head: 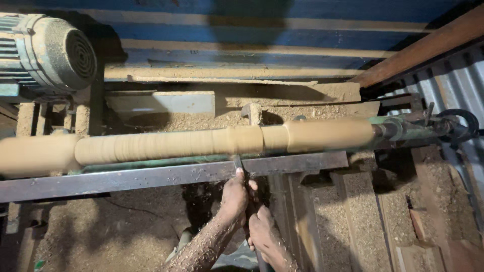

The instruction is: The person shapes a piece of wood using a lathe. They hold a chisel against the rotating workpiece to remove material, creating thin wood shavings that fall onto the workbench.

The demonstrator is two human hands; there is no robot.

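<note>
Two hands grasp one turning chisel [238,163], whose blade lies across the steel tool rest [166,176] so the bar takes the cutting load. Its tip meets the long wooden spindle [201,142], mounted horizontally between the motor [48,53] at 10 o'clock and the tailstock [428,126] at 3 o'clock. The left hand [234,196] is clenched around the shank just below the rest, steadying it. The right hand [262,229], at 6 o'clock, is closed on the handle. Sawdust [121,231] coats the forearm and floor.
</note>
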